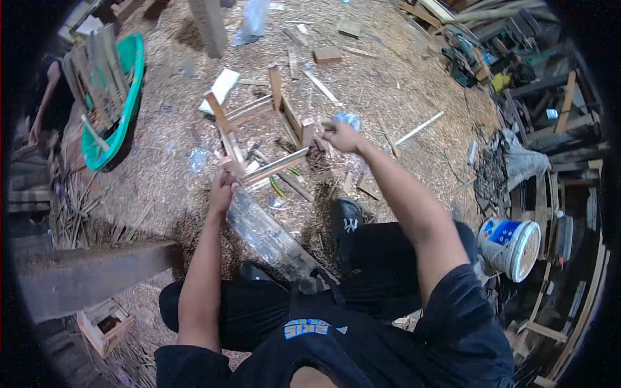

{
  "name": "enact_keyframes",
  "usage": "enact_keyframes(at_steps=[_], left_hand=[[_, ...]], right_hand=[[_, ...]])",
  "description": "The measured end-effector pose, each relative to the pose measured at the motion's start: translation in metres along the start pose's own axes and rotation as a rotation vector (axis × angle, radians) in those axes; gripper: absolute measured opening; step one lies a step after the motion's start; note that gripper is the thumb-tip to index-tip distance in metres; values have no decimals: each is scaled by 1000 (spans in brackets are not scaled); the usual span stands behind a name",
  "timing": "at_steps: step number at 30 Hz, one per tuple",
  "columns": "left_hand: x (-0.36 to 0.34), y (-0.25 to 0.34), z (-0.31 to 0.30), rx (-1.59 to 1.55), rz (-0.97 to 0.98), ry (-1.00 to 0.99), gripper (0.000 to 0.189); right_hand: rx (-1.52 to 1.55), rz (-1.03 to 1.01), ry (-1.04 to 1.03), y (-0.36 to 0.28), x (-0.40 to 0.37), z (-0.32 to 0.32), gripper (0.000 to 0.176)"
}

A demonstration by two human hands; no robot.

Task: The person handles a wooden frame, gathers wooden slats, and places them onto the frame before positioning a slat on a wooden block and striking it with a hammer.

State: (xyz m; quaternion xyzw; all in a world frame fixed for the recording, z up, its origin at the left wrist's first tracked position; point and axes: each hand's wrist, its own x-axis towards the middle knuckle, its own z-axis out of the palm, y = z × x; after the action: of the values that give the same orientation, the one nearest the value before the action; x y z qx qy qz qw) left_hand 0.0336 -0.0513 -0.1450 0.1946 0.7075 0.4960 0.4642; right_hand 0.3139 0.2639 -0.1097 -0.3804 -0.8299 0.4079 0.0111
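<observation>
A small wooden frame point(278, 167) with upright legs stands on the shavings-covered ground in front of me. My left hand point(223, 187) is closed around its near left corner post. Beside the near right post point(307, 131), my right hand point(341, 137) is held with its fingers partly spread and nothing visible in them. A worn board point(268, 233) slopes from below the frame toward my lap. Under the frame lie sticks and a yellow-green curved item point(277, 186).
At the left is a green tub point(132, 97) holding boards, near another person's arm point(45, 103). A wooden post point(208, 29) rises ahead. A white bucket point(511, 246) stands right; a thick beam point(97, 278) lies lower left. Scrap wood is piled along the right edge.
</observation>
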Motion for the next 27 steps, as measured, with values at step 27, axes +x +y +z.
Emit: enact_keyframes(at_steps=[27], left_hand=[[-60,-5,-39,513,170,128,53]], right_hand=[[-191,461,599,262,-66,-35,31]])
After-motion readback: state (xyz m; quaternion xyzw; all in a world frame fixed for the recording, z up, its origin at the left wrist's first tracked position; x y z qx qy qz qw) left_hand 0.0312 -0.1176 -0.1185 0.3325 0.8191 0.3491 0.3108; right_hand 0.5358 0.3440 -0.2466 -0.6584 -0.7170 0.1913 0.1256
